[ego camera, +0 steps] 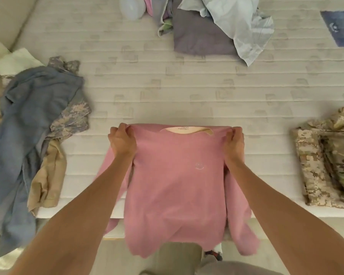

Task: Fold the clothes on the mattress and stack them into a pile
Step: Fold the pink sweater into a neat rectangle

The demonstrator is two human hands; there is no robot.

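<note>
Pinching the shoulders of a pink sweatshirt [177, 185], the left hand [122, 140] and right hand [233, 142] hold it up at lower centre, over the mattress [187, 86] edge. A folded camouflage pile [326, 165] sits at right, loose clothes [28, 126] at left, and a clear plastic container [132, 5], contents unclear, at the top.

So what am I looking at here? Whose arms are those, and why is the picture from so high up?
There is one picture, taken by a camera worn on a person's head, looking down, so the arms are that person's own. The left hand and right hand each pinch a shoulder of a pink sweatshirt, holding it up over the near edge of a white mattress. On the mattress lie clothes: a blue and camouflage heap on the left, folded camouflage clothes on the right, and a grey and pale blue bundle at the far side.
</note>
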